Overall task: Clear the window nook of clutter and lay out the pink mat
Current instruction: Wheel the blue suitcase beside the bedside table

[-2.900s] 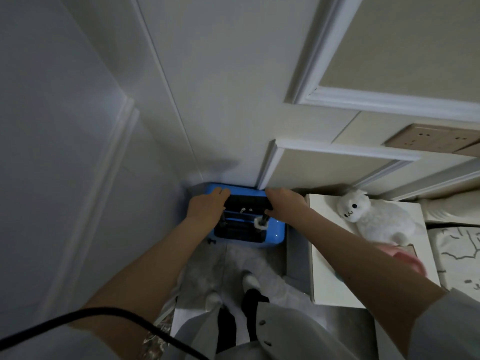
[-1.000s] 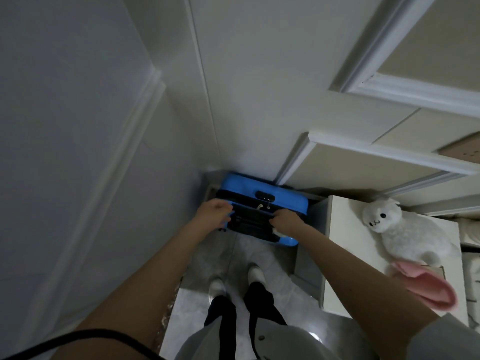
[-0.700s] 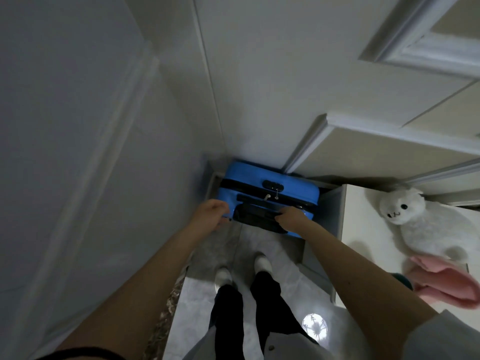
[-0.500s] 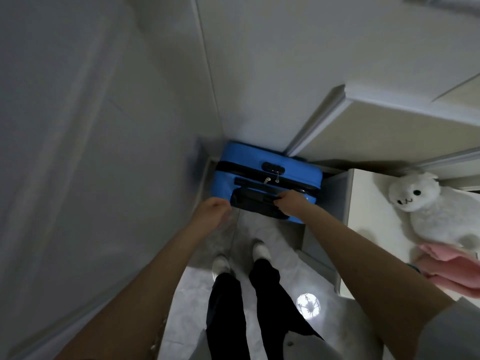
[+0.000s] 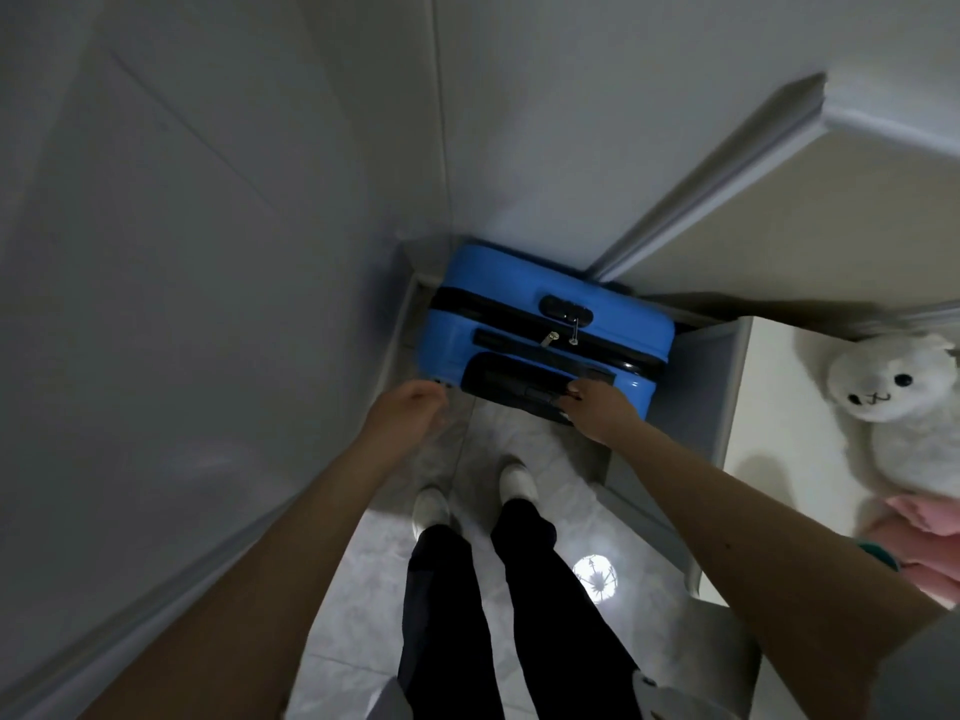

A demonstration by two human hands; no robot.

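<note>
No legible text or labels.

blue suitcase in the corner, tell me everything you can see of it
The blue suitcase looks like a glossy hard shell, standing upright on the pale floor, tucked into the corner between two walls. Its top faces the camera: a black zipper band with two metal pulls, a dark lock, and a black handle recess. The right hand rests at that recess; the left hand hovers just off its near left corner.

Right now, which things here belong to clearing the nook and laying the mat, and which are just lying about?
Job:
blue suitcase, right hand on its black handle
left hand, just off its corner
pink mat

Lying about:
white plush toy
white cabinet
</note>
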